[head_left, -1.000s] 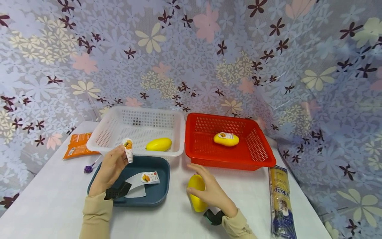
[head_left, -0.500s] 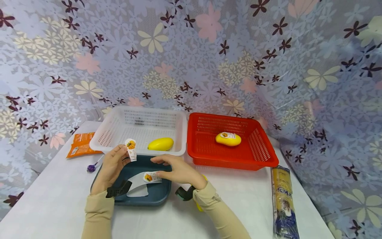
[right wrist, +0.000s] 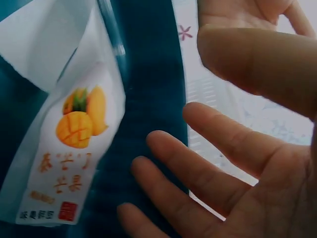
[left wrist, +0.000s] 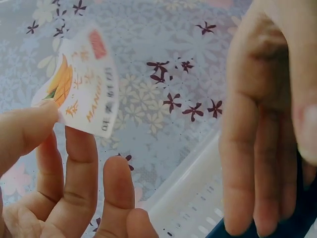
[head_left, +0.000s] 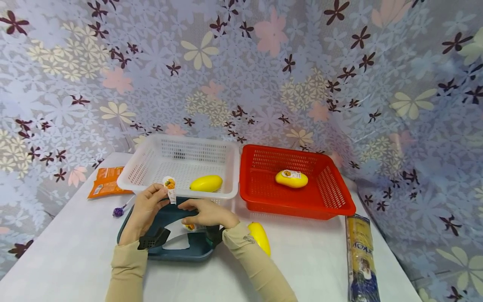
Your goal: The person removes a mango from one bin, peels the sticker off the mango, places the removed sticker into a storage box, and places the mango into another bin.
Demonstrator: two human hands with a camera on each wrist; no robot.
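My left hand (head_left: 145, 209) pinches a white mango sticker (head_left: 171, 193) between thumb and fingertip, above the dark blue tray (head_left: 166, 214). Printed mango pictures and lettering show on this sticker in the left wrist view. My right hand (head_left: 209, 213) reaches over the same tray beside it, fingers spread and holding nothing. Below that hand lies a white backing strip (head_left: 176, 243), bearing another mango label (right wrist: 79, 126), partly hidden by the hand in the head view. A yellow mango (head_left: 260, 238) rests on the table, close to my right sleeve.
Behind the tray is a white basket (head_left: 141, 184) with one mango (head_left: 206, 183). A red basket (head_left: 260, 195) to its right has a labelled mango (head_left: 292, 179). An orange packet (head_left: 107, 183) and purple lollipop (head_left: 118, 212) lie left; a long yellow-blue package (head_left: 362, 258) lies right.
My right hand has moved left from the mango on the table to over the tray and its backing strip. My left hand still holds the sticker in nearly the same place.
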